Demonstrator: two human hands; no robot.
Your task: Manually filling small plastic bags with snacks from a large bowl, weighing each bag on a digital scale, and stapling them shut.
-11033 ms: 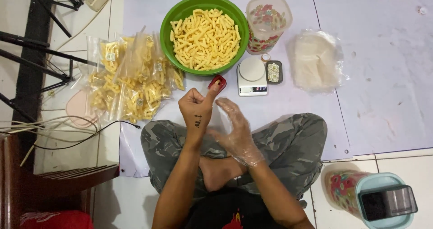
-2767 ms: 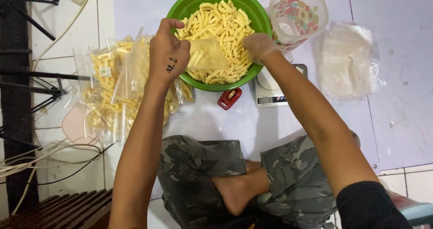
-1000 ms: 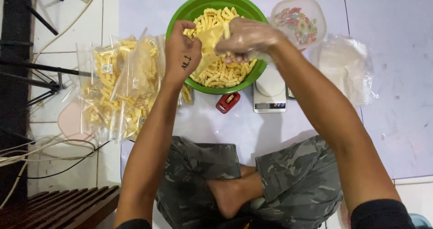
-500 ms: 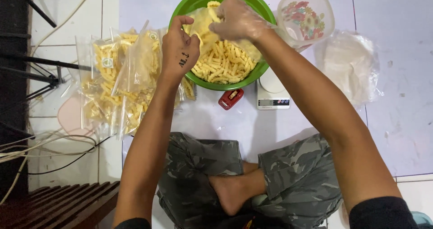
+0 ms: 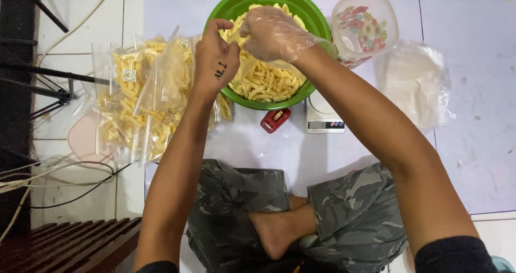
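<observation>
On the white mat, the green bowl holds yellow snack sticks, with filled bags just left of it. Over the bowl, the left hand pinches a clear bag while the gloved right hand closes on sticks. A lidded tub stands right of the bowl.

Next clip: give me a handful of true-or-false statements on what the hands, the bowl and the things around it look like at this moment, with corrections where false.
1. The right hand wears a thin clear glove. True.
2. The green bowl is empty. False: it holds pale yellow stick-shaped snacks.
3. The left hand is bare and sits at the bowl's left rim. True.
4. The filled clear bags lie to the right of the bowl. False: they lie to its left.
5. A small white scale sits just below the bowl's lower right edge. True.
6. The small red object lies inside the bowl. False: it lies on the mat below the bowl.
</observation>
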